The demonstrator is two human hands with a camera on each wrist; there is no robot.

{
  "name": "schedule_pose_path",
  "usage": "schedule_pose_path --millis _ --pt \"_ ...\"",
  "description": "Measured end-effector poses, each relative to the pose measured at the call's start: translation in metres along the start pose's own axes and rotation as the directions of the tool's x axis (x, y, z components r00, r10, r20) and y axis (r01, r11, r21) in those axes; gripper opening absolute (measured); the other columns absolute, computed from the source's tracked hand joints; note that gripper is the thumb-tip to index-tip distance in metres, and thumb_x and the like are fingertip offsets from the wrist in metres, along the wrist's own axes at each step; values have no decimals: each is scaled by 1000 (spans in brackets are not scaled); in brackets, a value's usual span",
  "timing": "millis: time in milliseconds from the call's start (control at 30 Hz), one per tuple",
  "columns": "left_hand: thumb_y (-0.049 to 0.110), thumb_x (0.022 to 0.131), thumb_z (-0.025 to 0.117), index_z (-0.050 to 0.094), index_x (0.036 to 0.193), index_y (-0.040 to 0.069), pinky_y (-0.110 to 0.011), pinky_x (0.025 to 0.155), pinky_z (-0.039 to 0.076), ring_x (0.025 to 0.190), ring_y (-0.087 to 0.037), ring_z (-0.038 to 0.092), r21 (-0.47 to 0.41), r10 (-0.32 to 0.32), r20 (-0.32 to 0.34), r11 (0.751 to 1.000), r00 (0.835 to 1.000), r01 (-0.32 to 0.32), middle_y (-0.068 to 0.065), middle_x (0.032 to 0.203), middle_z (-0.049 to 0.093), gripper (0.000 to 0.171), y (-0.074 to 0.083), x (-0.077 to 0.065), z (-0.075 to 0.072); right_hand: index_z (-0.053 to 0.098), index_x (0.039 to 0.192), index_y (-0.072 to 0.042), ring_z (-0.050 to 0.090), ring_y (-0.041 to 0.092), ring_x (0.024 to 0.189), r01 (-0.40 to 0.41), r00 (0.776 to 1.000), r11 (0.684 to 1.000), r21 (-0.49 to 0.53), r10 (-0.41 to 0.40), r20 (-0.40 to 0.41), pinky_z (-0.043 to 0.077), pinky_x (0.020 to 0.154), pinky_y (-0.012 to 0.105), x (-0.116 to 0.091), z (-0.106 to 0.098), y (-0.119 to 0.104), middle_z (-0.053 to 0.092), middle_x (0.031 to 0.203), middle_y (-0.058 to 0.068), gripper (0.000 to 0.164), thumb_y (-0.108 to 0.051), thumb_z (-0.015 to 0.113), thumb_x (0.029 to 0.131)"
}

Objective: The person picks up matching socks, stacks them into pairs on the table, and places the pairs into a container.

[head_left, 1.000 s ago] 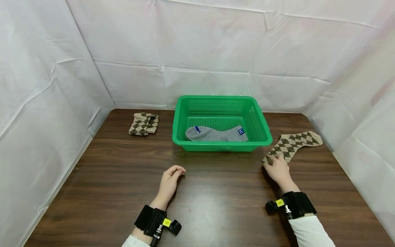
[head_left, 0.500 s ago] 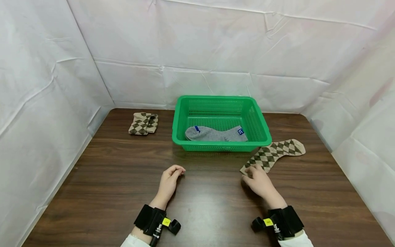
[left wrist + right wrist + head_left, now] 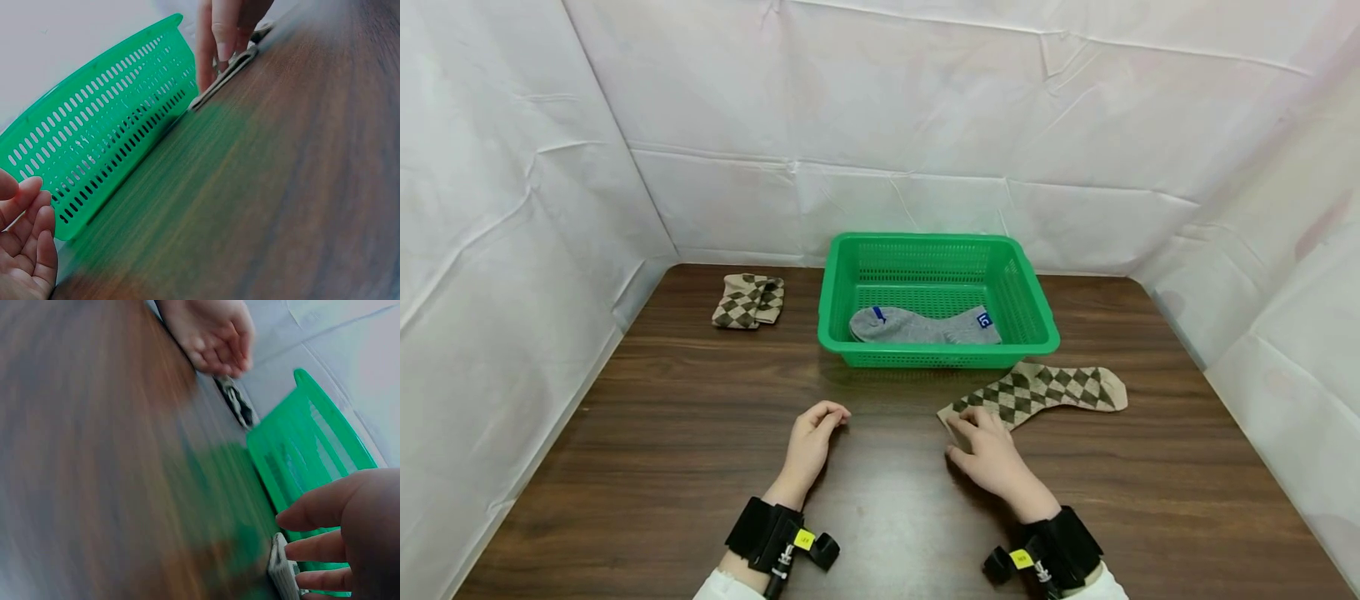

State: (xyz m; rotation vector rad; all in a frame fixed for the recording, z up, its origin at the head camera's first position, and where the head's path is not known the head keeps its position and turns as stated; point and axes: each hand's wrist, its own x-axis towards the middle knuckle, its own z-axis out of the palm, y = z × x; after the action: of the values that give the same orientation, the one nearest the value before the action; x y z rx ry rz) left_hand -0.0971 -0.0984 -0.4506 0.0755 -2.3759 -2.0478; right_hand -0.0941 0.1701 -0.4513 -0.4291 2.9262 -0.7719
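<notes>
An argyle sock (image 3: 1067, 387) in beige and dark green lies flat on the table, cuff to the left, toe to the right. On its cuff rest the fingertips of my right hand (image 3: 992, 462); in the right wrist view, the fingers reach down to the sock edge (image 3: 284, 569) and the thumb stands apart. My left hand (image 3: 808, 446) idles over the table left of centre, holding nothing, fingers loosely curled. Behind both hands stands a green basket (image 3: 940, 358) with grey socks (image 3: 917, 327) inside. A second argyle sock (image 3: 748, 302), folded up, lies at the back left.
The brown wooden table (image 3: 647, 433) meets a white cloth backdrop (image 3: 887, 108) behind and at both sides. The argyle sock lies close to the basket's front right corner. Each wrist wears a black strap (image 3: 767, 533) with a small camera.
My right hand has dragged the argyle sock left and toward me, from the basket's right side to its front right. The sock now lies more level. My left hand stays put.
</notes>
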Motion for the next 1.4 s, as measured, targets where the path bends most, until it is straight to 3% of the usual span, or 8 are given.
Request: schedule_pose_path --millis 400,700,867,967,1067,1233,1300,1400 --pt "2 96 48 64 94 -11 -33 81 47 88 -25 58 -6 15 3 1000 1000 -15 -28 95 62 21 5 -2 -1 52 134 -2 41 31 112 122 989 988 96 -129 77 35 87 48 8 27 -42 45 130 17 49 -17 63 88" --pt "1 96 48 64 95 -13 -31 81 47 87 -22 58 -19 0 11 1000 1000 0 -29 97 62 21 -3 3 1 43 141 -6 26 40 137 218 942 948 232 -267 205 24 106 61 11 33 -59 33 148 19 50 -22 54 95" --pt "4 96 50 67 94 -6 -28 80 47 86 -13 58 -10 17 5 1000 1000 -17 -22 97 65 20 -24 10 2 53 131 -4 38 37 128 308 949 910 278 -312 -31 28 101 62 12 22 -38 48 136 18 44 -15 61 90" --pt "9 97 51 69 97 1 -27 80 46 91 -15 58 61 70 54 995 996 -73 -13 100 66 20 -30 11 2 62 119 -4 43 35 121 286 951 921 263 -241 -192 33 98 60 14 12 -12 54 128 17 32 -9 63 87" --pt "15 98 50 70 105 8 -32 88 43 102 -20 56 185 152 213 964 965 -192 -6 108 63 22 -32 10 1 66 111 -5 42 36 121 196 955 947 256 -125 -269 33 96 59 13 2 16 55 126 17 23 -7 62 89" --pt "21 98 51 66 118 13 -46 96 29 115 -23 46 351 225 471 839 853 -415 -2 122 57 26 -32 7 2 65 113 -4 34 41 124 33 969 966 255 32 -246 23 97 61 7 -8 50 50 129 21 23 -9 57 92" --pt "21 98 51 65 120 13 -46 95 28 117 -23 45 370 221 493 822 841 -433 -2 124 56 27 -32 7 2 64 114 -3 33 42 124 -3 972 966 259 63 -226 20 98 62 6 -10 58 50 130 22 24 -10 56 93" --pt "20 97 52 65 119 11 -47 95 28 117 -23 45 374 221 466 828 856 -418 -3 124 57 27 -31 7 4 64 116 -3 33 43 123 -12 975 967 253 68 -214 18 97 62 5 -10 63 49 129 22 25 -11 55 94"
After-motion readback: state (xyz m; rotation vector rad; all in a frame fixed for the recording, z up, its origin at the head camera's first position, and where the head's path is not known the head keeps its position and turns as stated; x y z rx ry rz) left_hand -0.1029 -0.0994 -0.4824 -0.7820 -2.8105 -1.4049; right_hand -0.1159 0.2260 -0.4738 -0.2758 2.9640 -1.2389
